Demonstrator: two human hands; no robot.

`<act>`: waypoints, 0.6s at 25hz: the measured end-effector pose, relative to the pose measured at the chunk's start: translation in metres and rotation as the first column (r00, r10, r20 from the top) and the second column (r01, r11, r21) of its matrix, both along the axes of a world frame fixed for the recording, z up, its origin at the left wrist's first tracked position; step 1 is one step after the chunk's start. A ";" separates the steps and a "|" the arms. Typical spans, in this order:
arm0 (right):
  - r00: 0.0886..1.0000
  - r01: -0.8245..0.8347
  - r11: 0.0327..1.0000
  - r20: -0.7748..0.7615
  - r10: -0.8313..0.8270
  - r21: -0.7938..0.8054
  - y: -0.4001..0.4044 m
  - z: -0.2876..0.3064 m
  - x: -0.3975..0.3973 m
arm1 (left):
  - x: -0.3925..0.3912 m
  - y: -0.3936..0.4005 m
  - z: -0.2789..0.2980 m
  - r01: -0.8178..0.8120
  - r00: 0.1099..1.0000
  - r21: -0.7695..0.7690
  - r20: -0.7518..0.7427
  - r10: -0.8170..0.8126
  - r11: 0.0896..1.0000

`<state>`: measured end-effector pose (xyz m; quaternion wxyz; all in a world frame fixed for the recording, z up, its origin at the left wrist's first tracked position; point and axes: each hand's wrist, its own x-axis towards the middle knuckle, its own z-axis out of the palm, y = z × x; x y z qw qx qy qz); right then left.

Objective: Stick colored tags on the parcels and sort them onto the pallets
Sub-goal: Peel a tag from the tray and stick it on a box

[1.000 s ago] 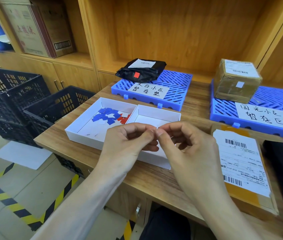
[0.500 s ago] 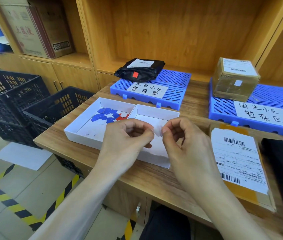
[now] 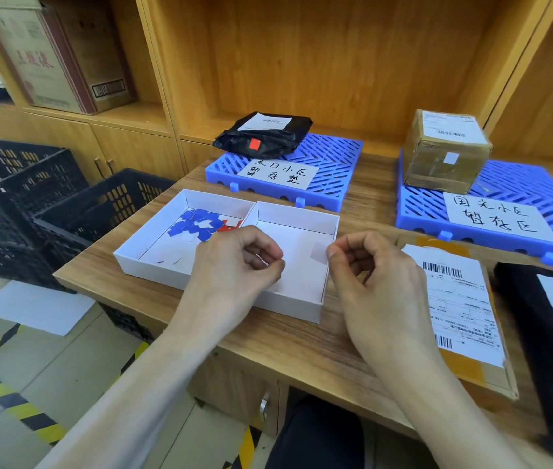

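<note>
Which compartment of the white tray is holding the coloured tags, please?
The left one: blue and red tags lie in the white tray's left compartment; no coloured tags show in the right one.

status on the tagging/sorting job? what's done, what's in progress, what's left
Done: black bag parcel with a red tag sits on the left pallet; taped box with a pale tag sits on the right pallet.
In hand: right hand pinches a pale tag; left hand pinches something small, probably its backing.
Left: the flat cardboard parcel and the black parcel beside it lie off the pallets.
</note>
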<state>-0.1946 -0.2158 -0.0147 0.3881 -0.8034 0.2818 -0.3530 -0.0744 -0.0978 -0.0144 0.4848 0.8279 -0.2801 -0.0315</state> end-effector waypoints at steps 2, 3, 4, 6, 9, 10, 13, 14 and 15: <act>1.000 0.012 1.000 0.004 -0.012 -0.013 0.000 -0.001 -0.002 | -0.004 -0.001 0.000 0.024 1.000 -0.001 -0.008 -0.024 1.000; 1.000 0.017 1.000 0.010 -0.017 -0.025 0.001 -0.001 -0.003 | -0.006 -0.002 0.001 0.043 0.999 -0.011 -0.020 -0.043 0.999; 1.000 0.020 0.999 0.017 -0.019 -0.040 0.001 -0.001 -0.004 | -0.009 -0.002 0.002 0.068 0.997 -0.033 -0.039 -0.069 0.997; 1.000 0.013 0.997 0.026 -0.011 -0.071 0.003 -0.001 -0.006 | -0.017 -0.004 0.004 0.127 0.984 -0.105 -0.109 -0.139 0.986; 0.998 -0.044 0.998 0.049 0.046 -0.052 0.007 0.001 -0.010 | -0.026 -0.008 0.007 0.148 0.954 -0.210 -0.229 -0.196 0.967; 0.996 -0.065 0.997 0.062 0.067 -0.042 0.008 0.001 -0.012 | -0.028 -0.009 0.009 0.132 0.945 -0.233 -0.262 -0.193 0.963; 0.990 -0.098 0.994 0.093 0.102 -0.048 0.007 0.003 -0.018 | -0.034 -0.012 0.012 0.111 0.916 -0.296 -0.339 -0.213 0.949; 0.989 -0.106 0.993 0.097 0.111 -0.054 0.006 0.003 -0.019 | -0.035 -0.013 0.012 0.114 0.911 -0.305 -0.347 -0.222 0.945; 0.988 -0.114 0.992 0.102 0.119 -0.055 0.006 0.004 -0.022 | -0.037 -0.013 0.012 0.119 0.908 -0.312 -0.350 -0.231 0.942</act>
